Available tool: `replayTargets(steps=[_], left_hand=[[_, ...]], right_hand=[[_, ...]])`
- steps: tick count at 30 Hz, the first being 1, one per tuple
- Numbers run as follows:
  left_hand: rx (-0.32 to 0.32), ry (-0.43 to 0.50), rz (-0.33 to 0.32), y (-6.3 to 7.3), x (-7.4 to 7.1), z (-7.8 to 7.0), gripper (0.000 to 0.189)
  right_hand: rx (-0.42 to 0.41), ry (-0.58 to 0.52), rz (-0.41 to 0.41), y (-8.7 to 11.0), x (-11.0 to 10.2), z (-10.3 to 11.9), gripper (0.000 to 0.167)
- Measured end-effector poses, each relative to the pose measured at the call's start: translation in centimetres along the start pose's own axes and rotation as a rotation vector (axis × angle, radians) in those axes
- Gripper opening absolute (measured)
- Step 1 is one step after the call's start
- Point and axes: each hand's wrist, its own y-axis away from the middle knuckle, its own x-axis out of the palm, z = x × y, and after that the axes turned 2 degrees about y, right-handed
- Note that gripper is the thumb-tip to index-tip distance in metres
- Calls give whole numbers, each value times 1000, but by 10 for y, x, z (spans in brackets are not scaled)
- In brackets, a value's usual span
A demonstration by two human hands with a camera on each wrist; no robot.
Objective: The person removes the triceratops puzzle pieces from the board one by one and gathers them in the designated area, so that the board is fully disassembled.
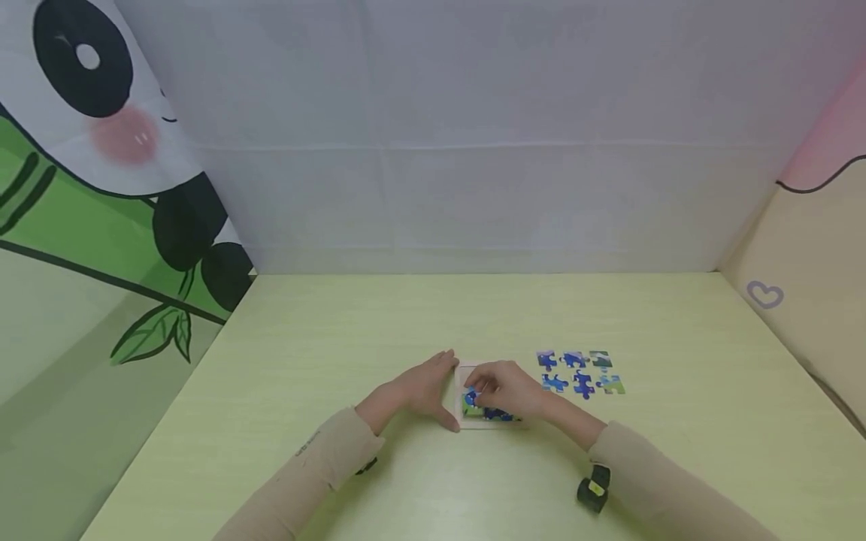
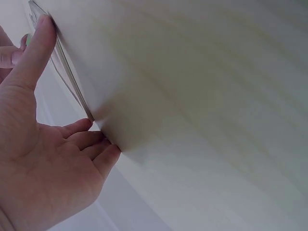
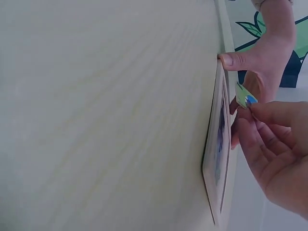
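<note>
A shallow puzzle tray (image 1: 490, 428) with a pale rim lies on the table, with blue and green pieces (image 1: 502, 415) in its near part. My left hand (image 1: 422, 388) is spread along the tray's left side, thumb at the near corner and fingertips at the far one. Over the tray, my right hand (image 1: 507, 387) pinches a green and blue puzzle piece (image 3: 246, 95) between thumb and fingers. In the right wrist view that piece is held apart from the tray's surface, tilted. The right hand hides much of the tray in the head view.
Several loose puzzle pieces (image 1: 582, 385) lie on the pale table (image 1: 338, 323) to the right of the tray, in two rough rows. A white cloth wall (image 1: 487, 188) rises behind the table, with printed panels at either side.
</note>
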Motion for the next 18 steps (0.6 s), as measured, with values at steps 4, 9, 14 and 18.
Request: replayTargets(steps=[4, 9, 14, 18], left_hand=[[-15, -4, 3, 0, 0, 0, 110], [-25, -14, 9, -2, 1, 0, 111], [-19, -23, 2, -2, 2, 0, 111], [-16, -33, -2, 0, 0, -1, 112]], right_hand=[[4, 0, -18, 5, -9, 0, 20], [46, 6, -28, 18, -24, -5, 23], [50, 13, -41, 38, -42, -18, 21], [43, 24, -56, 56, -54, -31, 19]])
